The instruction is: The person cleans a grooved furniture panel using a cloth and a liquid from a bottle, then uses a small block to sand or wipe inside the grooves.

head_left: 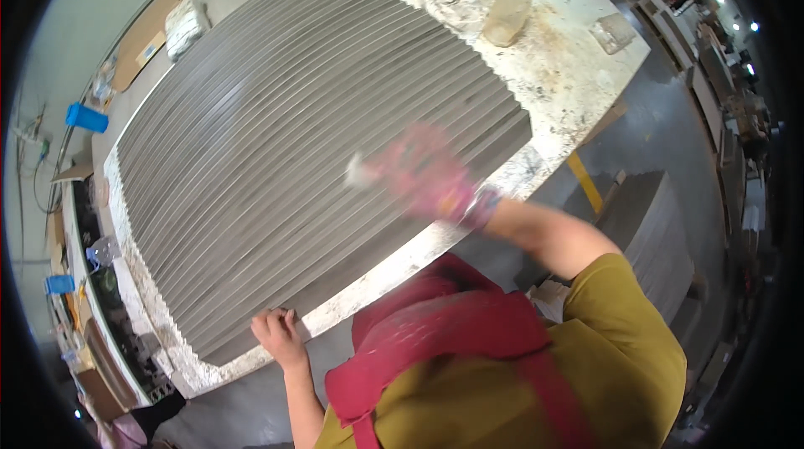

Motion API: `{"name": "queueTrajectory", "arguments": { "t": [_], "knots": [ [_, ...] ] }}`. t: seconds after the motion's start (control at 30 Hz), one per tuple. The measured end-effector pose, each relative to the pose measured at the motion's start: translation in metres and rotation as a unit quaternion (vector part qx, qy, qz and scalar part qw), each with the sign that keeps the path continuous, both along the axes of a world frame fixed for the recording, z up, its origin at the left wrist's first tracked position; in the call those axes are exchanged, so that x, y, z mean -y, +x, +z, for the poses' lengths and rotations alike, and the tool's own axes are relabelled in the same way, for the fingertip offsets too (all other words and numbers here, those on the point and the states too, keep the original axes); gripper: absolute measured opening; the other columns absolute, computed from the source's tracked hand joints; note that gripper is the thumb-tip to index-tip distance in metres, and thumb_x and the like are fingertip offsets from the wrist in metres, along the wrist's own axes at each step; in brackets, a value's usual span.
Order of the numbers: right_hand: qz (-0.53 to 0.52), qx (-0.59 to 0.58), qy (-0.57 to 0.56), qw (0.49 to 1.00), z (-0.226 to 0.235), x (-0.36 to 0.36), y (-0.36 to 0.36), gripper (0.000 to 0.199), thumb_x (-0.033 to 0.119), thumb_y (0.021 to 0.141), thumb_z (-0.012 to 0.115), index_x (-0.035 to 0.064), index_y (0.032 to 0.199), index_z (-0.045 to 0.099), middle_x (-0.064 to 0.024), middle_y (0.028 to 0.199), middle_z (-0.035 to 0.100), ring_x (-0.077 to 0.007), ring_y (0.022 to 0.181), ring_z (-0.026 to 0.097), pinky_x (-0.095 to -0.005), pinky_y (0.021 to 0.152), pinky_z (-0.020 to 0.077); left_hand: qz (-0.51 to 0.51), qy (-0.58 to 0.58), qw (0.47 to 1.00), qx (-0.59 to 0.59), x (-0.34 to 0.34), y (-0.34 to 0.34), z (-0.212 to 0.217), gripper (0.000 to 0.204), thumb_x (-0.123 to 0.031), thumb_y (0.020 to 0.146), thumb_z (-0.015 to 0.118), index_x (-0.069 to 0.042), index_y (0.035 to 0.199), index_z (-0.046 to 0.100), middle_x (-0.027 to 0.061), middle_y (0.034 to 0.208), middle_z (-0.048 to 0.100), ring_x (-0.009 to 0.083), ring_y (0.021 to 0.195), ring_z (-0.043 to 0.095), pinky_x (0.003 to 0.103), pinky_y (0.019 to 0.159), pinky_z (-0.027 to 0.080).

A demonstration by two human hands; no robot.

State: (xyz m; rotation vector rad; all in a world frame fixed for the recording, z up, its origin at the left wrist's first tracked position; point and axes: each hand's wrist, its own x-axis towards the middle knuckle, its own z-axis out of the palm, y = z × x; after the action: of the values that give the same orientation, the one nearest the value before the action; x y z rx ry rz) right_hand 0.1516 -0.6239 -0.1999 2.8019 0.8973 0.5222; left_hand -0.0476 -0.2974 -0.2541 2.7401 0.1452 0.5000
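A large panel of dark grey strips (276, 139) lies side by side on a whitish, stained table (578, 85); the strips' ends form a jagged edge. My bare left hand (279, 338) rests at the near edge of the strips, its fingers loosely bent over them with nothing seen in them. Over the right part of the panel, my right hand (423, 171) is in a pink patterned glove and smeared by motion. Something white (358, 171) shows at its fingertips; whether that is a held piece or part of the glove cannot be made out.
On the table's far right stand a cloudy plastic bottle (509, 9) and a clear block-like container (613, 33), with small tools and jars behind. A white bundle (185, 28) and a blue cup (87, 118) are at left. Stacked grey boards (641, 223) stand right of me.
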Motion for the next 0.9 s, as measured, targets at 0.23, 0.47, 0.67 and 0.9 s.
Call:
{"name": "queueTrajectory", "arguments": {
  "t": [0.23,0.47,0.67,0.9],
  "knots": [
    [-0.171,-0.071,0.062,0.981,-0.024,0.077,0.034,0.025,0.030,0.092,0.049,0.0137,0.105,0.063,-0.0136,0.089,0.065,-0.0270,0.079,0.064,-0.0441,0.069,0.0501,-0.001,0.002,1.000,-0.005,-0.005,-0.005,0.001,0.017,-0.005,0.074,0.071,-0.004,0.083,0.057,0.0122,0.089,0.051,0.0320,0.084,0.048,0.042,0.073,0.039],
    [-0.143,0.044,-0.219,0.964,0.008,0.022,-0.008,0.034,0.027,0.084,0.052,0.0077,0.111,0.061,-0.0133,0.093,0.066,-0.0339,0.091,0.065,-0.0562,0.084,0.0473,-0.033,-0.006,0.999,-0.008,-0.002,-0.001,0.000,0.015,-0.005,0.075,0.069,-0.004,0.085,0.057,0.0131,0.089,0.053,0.0326,0.085,0.050,0.043,0.075,0.040],
    [-0.243,-0.060,-0.040,0.967,-0.025,0.130,0.025,0.047,0.020,0.078,0.055,0.0177,0.126,0.051,-0.0144,0.085,0.061,-0.0270,0.068,0.059,-0.0431,0.058,0.0463,-0.049,0.006,0.998,-0.035,-0.004,-0.003,0.008,0.012,-0.007,0.080,0.067,-0.005,0.085,0.056,0.0121,0.090,0.050,0.0323,0.085,0.049,0.043,0.077,0.039],
    [-0.206,-0.081,0.056,0.974,0.004,0.114,0.002,0.034,0.016,0.076,0.062,0.0181,0.110,0.064,-0.0051,0.084,0.065,-0.0233,0.077,0.061,-0.0476,0.072,0.0465,-0.043,-0.001,0.998,-0.037,0.002,0.002,0.011,0.012,-0.005,0.079,0.067,-0.004,0.084,0.055,0.0115,0.088,0.049,0.0318,0.085,0.048,0.044,0.077,0.037]
  ]
}}
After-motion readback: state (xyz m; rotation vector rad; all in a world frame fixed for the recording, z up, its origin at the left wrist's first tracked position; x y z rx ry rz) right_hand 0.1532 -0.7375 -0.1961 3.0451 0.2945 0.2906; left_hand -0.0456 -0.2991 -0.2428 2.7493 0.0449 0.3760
